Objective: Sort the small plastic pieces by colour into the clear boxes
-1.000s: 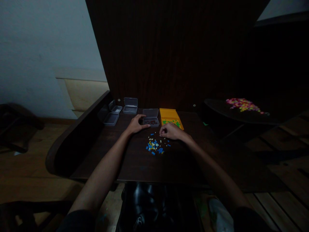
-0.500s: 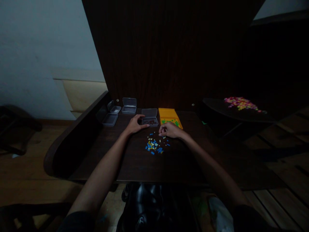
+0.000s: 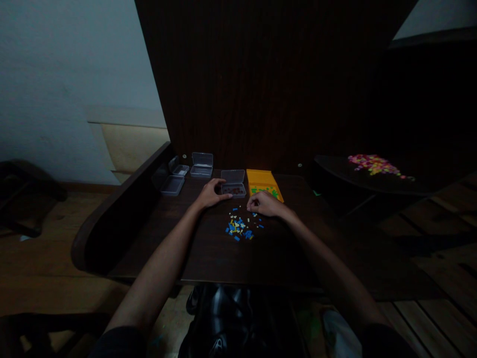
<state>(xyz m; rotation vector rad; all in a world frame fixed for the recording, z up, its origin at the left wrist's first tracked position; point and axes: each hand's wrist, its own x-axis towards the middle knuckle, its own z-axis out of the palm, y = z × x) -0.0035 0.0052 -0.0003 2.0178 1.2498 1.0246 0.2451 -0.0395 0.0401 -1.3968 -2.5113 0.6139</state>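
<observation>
While the light was dim, two bare hands worked over a dark brown wooden bench (image 3: pixel 208 261). The left hand (image 3: pixel 210 194) lay around the left end of a clear plastic box (image 3: pixel 233 192) with its lid raised, thumb along the near edge and fingers toward the far left corner; its grip was spread, not clenched. Small brown pieces (image 3: pixel 235 190) lay inside. The right hand (image 3: pixel 264 203) was low at the far right edge of a loose scatter of tiny blue, yellow and whitish pieces (image 3: pixel 238 227); its grip was drawn in, fingertips together, and whether a piece was pinched there could not be told. The scatter lay on bare wood, nearer the person than the clear box. Just right of that box stood an open yellow plastic box (image 3: pixel 261 176) holding bright green pieces (image 3: pixel 275 193), its near side partly hidden by the right hand. Farther left: a lidded clear box (image 3: pixel 201 172), open; a shallow clear tray (image 3: pixel 172 185); a smaller clear container (image 3: pixel 181 170) behind the tray. Well apart on the right, a pink, red and yellow heap (image 3: pixel 374 164) sat on a dark rounded ledge (image 3: pixel 335 175).
</observation>
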